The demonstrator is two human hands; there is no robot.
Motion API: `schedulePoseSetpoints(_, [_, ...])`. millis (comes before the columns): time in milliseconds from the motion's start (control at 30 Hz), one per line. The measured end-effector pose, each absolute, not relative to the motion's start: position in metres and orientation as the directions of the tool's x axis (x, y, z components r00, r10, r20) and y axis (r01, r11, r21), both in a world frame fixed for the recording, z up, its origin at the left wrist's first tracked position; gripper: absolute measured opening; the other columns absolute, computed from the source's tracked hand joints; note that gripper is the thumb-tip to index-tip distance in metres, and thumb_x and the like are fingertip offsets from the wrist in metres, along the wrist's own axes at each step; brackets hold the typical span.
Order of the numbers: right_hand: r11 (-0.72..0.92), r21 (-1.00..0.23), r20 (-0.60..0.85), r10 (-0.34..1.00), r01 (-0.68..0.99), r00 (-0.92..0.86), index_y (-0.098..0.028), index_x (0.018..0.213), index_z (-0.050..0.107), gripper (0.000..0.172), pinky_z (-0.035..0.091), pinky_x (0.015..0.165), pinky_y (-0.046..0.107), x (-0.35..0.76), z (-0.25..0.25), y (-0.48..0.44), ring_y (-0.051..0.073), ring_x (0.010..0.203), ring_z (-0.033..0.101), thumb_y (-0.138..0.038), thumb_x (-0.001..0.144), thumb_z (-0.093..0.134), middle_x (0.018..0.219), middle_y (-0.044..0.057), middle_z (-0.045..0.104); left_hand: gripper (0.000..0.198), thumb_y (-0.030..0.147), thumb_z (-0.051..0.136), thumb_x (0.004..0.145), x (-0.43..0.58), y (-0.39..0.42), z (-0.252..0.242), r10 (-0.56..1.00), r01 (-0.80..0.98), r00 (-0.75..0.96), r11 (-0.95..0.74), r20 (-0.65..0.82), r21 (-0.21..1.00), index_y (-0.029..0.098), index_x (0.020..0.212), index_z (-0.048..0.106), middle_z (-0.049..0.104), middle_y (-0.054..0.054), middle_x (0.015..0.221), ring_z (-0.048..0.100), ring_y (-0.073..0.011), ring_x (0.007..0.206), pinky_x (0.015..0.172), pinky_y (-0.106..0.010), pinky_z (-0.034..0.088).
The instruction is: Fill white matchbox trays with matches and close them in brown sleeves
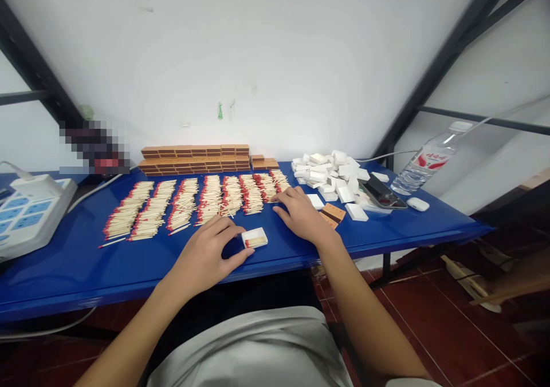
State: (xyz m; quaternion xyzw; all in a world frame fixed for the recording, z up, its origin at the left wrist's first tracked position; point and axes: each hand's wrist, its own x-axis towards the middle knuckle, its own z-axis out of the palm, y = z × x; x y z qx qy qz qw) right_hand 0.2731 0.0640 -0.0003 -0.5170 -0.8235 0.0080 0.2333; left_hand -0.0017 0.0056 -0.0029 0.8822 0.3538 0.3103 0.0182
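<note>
My left hand point(210, 249) rests on the blue table point(86, 267), its thumb and fingers pinching a small white matchbox tray point(254, 238) with matches inside. My right hand point(301, 212) lies palm down, fingertips curled onto the right end of the rows of red-tipped matches point(193, 204); whether it grips any matches is hidden. Two brown matchbox sleeves point(332, 215) lie just right of that hand. A pile of empty white trays point(329, 172) sits further back right.
Stacked brown matchboxes point(195, 158) line the wall. A white power strip point(26, 212) sits at the left edge. A phone point(382, 193), a white earbud case point(417, 204) and a lying water bottle point(429, 164) are at the right. Black metal frame bars stand on both sides.
</note>
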Motion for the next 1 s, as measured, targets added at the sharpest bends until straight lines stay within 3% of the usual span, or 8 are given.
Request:
schedulePoseSetpoints(267, [0.488,-0.264,0.425,0.833,0.832,-0.354,-0.021,0.103,0.067,0.012,0.047,0.097,0.046,0.275,0.000,0.066,0.031,0.108,0.055,-0.019,0.105,0.056,0.109,0.012,0.068,0.022,0.039,0.071,0.102,-0.003,0.006,-0.004,0.636,0.618,0.556,-0.747,0.536,0.246,0.021,0.115,0.071,0.071,-0.008,0.105,0.068,-0.0261,0.100,0.091,-0.043,0.057])
schedulePoseSetpoints(500, [0.437,-0.317,0.404,0.865,0.842,-0.297,-0.022,0.085,0.058,0.019,0.048,0.090,0.043,0.276,0.002,0.065,0.030,0.102,0.056,-0.020,0.104,0.061,0.096,0.010,0.067,0.023,0.038,0.072,0.101,-0.002,0.006,-0.004,0.637,0.613,0.552,-0.747,0.538,0.256,0.021,0.116,0.072,0.071,-0.008,0.104,0.068,-0.0266,0.100,0.091,-0.042,0.057])
schedulePoseSetpoints(833, [0.431,-0.222,0.353,0.872,0.875,-0.340,-0.021,0.089,0.059,0.020,0.047,0.093,0.044,0.272,0.001,0.063,0.030,0.103,0.056,-0.019,0.108,0.053,0.101,0.013,0.066,0.023,0.038,0.071,0.102,-0.003,0.005,-0.003,0.633,0.617,0.558,-0.749,0.537,0.241,0.019,0.116,0.071,0.070,-0.009,0.105,0.068,-0.0264,0.100,0.091,-0.042,0.056])
schedulePoseSetpoints(1000, [0.465,-0.317,0.321,0.873,0.827,-0.367,-0.021,0.091,0.057,0.019,0.047,0.093,0.043,0.272,0.012,0.054,0.029,0.106,0.054,-0.021,0.109,0.052,0.102,0.011,0.064,0.022,0.037,0.071,0.102,-0.003,0.006,-0.004,0.629,0.614,0.555,-0.751,0.545,0.241,0.020,0.115,0.071,0.070,-0.008,0.105,0.068,-0.0259,0.100,0.091,-0.041,0.056])
